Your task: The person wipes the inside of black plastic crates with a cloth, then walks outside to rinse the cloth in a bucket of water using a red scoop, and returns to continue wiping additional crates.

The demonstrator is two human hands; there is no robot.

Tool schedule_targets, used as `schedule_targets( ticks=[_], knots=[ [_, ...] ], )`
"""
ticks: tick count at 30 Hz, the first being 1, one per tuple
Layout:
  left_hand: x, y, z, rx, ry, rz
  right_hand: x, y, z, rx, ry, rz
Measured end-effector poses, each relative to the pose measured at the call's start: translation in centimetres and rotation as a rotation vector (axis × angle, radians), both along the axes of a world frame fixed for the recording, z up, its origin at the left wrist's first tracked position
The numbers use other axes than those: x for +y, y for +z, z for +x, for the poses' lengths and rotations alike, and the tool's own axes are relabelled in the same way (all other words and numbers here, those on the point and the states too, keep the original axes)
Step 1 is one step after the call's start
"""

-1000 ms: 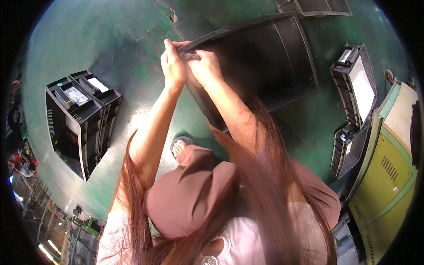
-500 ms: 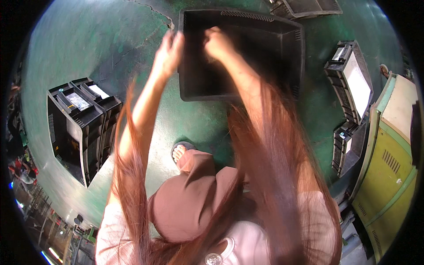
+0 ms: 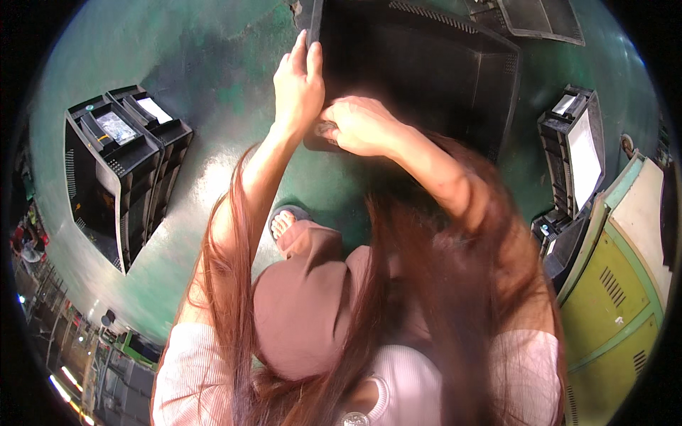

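A large black plastic crate (image 3: pixel 503 106) lies ahead of me on the green floor, its hollow side facing up. Along its left wall rests my left hand (image 3: pixel 298 89), fingers stretched out and pointing away from me. My right hand (image 3: pixel 364 126) is at the crate's near left corner, just beside my left wrist, with its fingers curled closed. A small greyish bit (image 3: pixel 325 130) shows at those fingers, too small and blurred to name. Long hair hangs over my right upper arm and hides part of it.
Black crates (image 3: pixel 135 170) stand on end at the left, with white papers on them. More black crates (image 3: pixel 561 153) with white sheets stand at the right, beside a yellow-green metal cabinet (image 3: pixel 614 291). Another dark crate (image 3: pixel 543 18) lies at the far right. My sandalled foot (image 3: pixel 288 219) is below.
My right hand has come nearer, from the crate's inner left side to its near left corner. The crate sits higher and further right in view; the whole view has shifted too.
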State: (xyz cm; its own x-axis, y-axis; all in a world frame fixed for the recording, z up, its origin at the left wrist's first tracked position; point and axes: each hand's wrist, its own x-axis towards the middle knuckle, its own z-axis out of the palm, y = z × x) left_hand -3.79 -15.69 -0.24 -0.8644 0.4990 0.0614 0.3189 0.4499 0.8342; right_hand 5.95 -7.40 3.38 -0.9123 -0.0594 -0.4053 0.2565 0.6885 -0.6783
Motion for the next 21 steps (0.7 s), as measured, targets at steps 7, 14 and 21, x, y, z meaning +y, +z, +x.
schedule_targets(
  ticks=[7, 14, 21],
  knots=[
    [1.3, 1.1, 0.6, -0.108, 0.039, -0.034, -0.1, -4.0, 0.0, -0.243, -0.061, 0.170],
    [0.8, -0.5, -0.1, -0.062, 0.054, -0.046, 0.0, -0.9, -0.6, -0.084, -0.002, 0.179],
    [2.0, 0.8, 1.2, -0.152, 0.023, 0.001, 0.1, -4.3, -0.9, -0.361, -0.262, 0.266]
  ],
)
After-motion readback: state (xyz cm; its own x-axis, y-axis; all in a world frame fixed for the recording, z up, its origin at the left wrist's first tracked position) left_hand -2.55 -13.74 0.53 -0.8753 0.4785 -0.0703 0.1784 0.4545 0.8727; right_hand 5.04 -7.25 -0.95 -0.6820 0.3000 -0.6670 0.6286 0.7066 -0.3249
